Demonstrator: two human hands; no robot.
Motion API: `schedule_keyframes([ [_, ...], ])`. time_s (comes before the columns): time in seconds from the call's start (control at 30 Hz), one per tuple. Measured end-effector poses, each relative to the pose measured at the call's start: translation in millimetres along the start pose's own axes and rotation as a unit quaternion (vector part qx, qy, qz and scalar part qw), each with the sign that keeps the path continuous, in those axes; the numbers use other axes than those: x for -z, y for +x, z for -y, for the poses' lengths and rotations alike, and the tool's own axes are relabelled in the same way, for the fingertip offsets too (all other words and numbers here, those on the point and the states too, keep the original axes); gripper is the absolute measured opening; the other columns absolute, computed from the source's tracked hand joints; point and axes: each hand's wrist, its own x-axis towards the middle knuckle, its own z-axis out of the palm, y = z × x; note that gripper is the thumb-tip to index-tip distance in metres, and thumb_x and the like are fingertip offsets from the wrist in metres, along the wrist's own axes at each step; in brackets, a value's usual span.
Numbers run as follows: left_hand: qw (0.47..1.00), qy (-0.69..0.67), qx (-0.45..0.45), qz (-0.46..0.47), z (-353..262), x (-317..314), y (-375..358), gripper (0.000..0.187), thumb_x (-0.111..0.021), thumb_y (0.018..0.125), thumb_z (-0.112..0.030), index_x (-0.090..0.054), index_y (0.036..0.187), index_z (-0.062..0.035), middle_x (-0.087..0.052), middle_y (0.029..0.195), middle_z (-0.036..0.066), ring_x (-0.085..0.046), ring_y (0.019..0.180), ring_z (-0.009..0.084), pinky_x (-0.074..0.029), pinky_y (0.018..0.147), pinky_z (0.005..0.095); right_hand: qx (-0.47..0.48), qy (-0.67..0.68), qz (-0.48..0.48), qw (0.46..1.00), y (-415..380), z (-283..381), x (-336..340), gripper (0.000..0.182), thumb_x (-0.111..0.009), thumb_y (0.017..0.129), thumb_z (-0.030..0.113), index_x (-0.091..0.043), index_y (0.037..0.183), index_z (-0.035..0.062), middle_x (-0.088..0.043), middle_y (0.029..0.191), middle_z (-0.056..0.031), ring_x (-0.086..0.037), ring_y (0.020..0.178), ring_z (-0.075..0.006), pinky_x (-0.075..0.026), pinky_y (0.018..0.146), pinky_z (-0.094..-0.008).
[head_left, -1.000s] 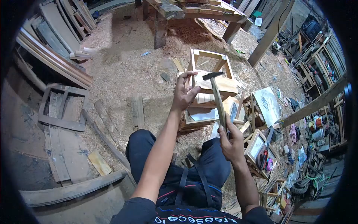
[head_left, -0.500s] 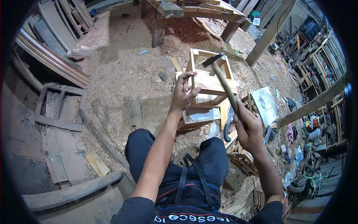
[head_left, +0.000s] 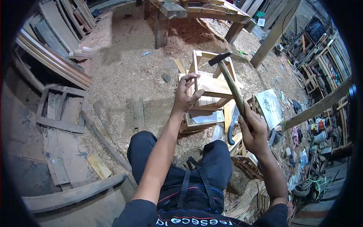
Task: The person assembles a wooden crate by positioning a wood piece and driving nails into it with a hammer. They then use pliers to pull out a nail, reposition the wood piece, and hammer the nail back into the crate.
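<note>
My right hand [head_left: 254, 128] is wrapped round the wooden handle of a hammer [head_left: 231, 85], whose dark head is raised over a small wooden frame [head_left: 215, 83]. The fingers and thumb of my left hand [head_left: 186, 94] hold the left edge of that frame. Beneath the frame lies a stack of wooden pieces [head_left: 204, 116] with a pale sheet on it. A saw with a dark curved handle [head_left: 230, 135] lies just right of the stack.
A wooden workbench [head_left: 211, 15] stands ahead over sawdust. Planks [head_left: 53, 60] lean at the left, near a square frame [head_left: 62, 126]. Slatted wooden pieces [head_left: 247, 164] and a pale board [head_left: 269, 108] lie at the right, near wooden posts and clutter.
The hammer head has shifted slightly to the right, and my right hand has moved a little right and down with it. My left hand has stayed at the frame.
</note>
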Motion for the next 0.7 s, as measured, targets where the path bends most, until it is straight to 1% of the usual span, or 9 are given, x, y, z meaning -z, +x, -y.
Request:
schedule_keyframes([
  [0.03,1.0,-0.005,-0.004,0.001,-0.3,0.0,-0.6,0.06,-0.079,0.082,-0.021,-0.046,0.132,-0.0115,-0.051,0.137,0.011,-0.044,0.136,0.0249,-0.032,0.118,0.049,0.065,-0.021,-0.045,0.997,-0.1,-2.5,-2.9,0.051,-0.06,0.091,-0.005,-0.053,0.141,0.0003,-0.065,0.089,-0.0199,-0.066,0.074,-0.0269,-0.052,0.067,-0.0338],
  [0.07,1.0,-0.005,-0.004,0.0,-1.3,0.5,-1.2,0.06,-0.079,0.082,-0.021,-0.046,0.132,-0.0115,-0.051,0.137,0.011,-0.044,0.136,0.0249,-0.032,0.118,0.049,-0.036,-0.014,0.114,0.993,-4.2,1.0,8.6,0.05,-0.059,0.092,-0.005,-0.052,0.141,-0.0014,-0.065,0.09,-0.0206,-0.067,0.075,-0.0265,-0.052,0.068,-0.0334],
  [0.1,1.0,0.005,0.003,-0.002,-2.6,1.4,-1.5,0.06,-0.079,0.082,-0.021,-0.046,0.131,-0.0112,-0.051,0.136,0.011,-0.044,0.136,0.0246,-0.032,0.118,0.0489,-0.03,-0.04,0.129,0.99,-4.2,-4.0,11.6,0.05,-0.058,0.092,-0.006,-0.051,0.142,-0.0035,-0.066,0.094,-0.0219,-0.067,0.078,-0.0248,-0.052,0.069,-0.0324],
  [0.23,1.0,-0.002,-0.008,0.003,-0.3,0.3,-0.3,0.06,-0.08,0.082,-0.02,-0.046,0.131,-0.0106,-0.051,0.135,0.01,-0.045,0.136,0.0236,-0.033,0.119,0.0483,0.085,0.003,-0.075,0.994,-0.2,-6.1,2.6,0.051,-0.059,0.092,-0.004,-0.05,0.143,-0.0035,-0.067,0.092,-0.0214,-0.066,0.075,-0.0238,-0.054,0.068,-0.0342],
  [0.3,1.0,0.003,-0.008,0.002,0.7,-0.4,-0.3,0.059,-0.079,0.082,-0.019,-0.046,0.13,-0.0097,-0.051,0.135,0.01,-0.045,0.135,0.0236,-0.032,0.119,0.048,0.027,-0.027,0.099,0.994,-5.4,-5.3,8.0,0.053,-0.059,0.092,-0.005,-0.048,0.144,-0.0045,-0.066,0.09,-0.0208,-0.066,0.074,-0.024,-0.054,0.067,-0.0355],
  [0.43,1.0,0.011,-0.017,-0.004,1.1,0.8,1.8,0.056,-0.079,0.082,-0.018,-0.048,0.128,-0.0104,-0.053,0.134,0.01,-0.048,0.133,0.0247,-0.035,0.118,0.0491,0.003,-0.04,0.012,0.999,-8.2,-7.5,7.5,0.057,-0.061,0.089,-0.005,-0.05,0.144,0.0002,-0.067,0.092,-0.0211,-0.067,0.074,-0.0272,-0.053,0.066,-0.036],
  [0.47,1.0,0.008,-0.025,-0.008,0.8,-0.2,0.1,0.054,-0.08,0.082,-0.016,-0.05,0.127,-0.0117,-0.056,0.133,0.01,-0.051,0.131,0.0257,-0.037,0.116,0.0502,0.057,-0.013,-0.055,0.997,-7.9,-8.5,-0.3,0.055,-0.061,0.091,-0.005,-0.049,0.145,-0.0006,-0.064,0.087,-0.0166,-0.061,0.071,-0.0214,-0.049,0.065,-0.0332],
  [0.6,0.999,0.008,-0.026,-0.02,-2.4,-3.2,-1.4,0.054,-0.08,0.081,-0.017,-0.05,0.126,-0.0118,-0.056,0.133,0.011,-0.051,0.132,0.0256,-0.037,0.117,0.0482,0.05,-0.042,0.03,0.997,-14.7,-12.8,-2.5,0.056,-0.06,0.091,-0.008,-0.047,0.145,-0.0041,-0.066,0.092,-0.0192,-0.063,0.076,-0.0222,-0.05,0.07,-0.0322],
  [0.7,0.999,0.008,-0.031,-0.008,-1.9,-1.1,-0.4,0.053,-0.08,0.082,-0.017,-0.05,0.126,-0.0121,-0.057,0.133,0.01,-0.052,0.132,0.0255,-0.037,0.116,0.0476,0.016,-0.023,-0.02,0.999,-17.3,-10.8,-8.5,0.053,-0.061,0.089,-0.007,-0.053,0.141,-0.002,-0.067,0.103,-0.0256,-0.071,0.083,-0.0302,-0.055,0.071,-0.0339],
])
